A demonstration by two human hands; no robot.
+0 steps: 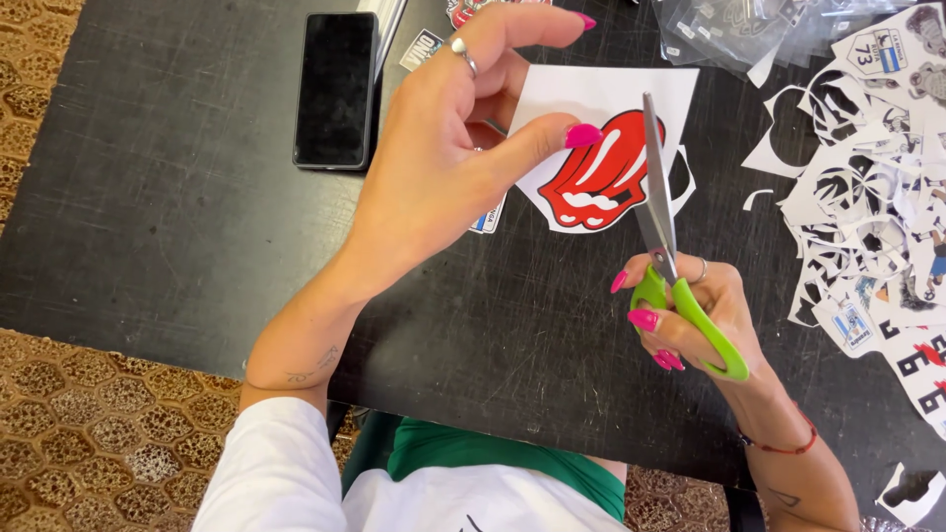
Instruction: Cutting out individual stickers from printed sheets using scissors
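Sticker (pixel 601 167): red tongue, white paper, pinched by left hand (pixel 443 167); right hand (pixel 705 315) grips scissors (pixel 670 266).

A black table (pixel 177 217) with a faintly scratched top stood on a brown floor (pixel 89 433) patterned in honeycomb cells. On it lay a dark phone (pixel 335 89) face up near the far edge, clear plastic sleeves (pixel 749 30) at the far right corner, and a wide heap of white paper offcuts and printed stickers (pixel 877 197) along the right side. A lone black-and-white scrap (pixel 912 491) lay at the near right corner.
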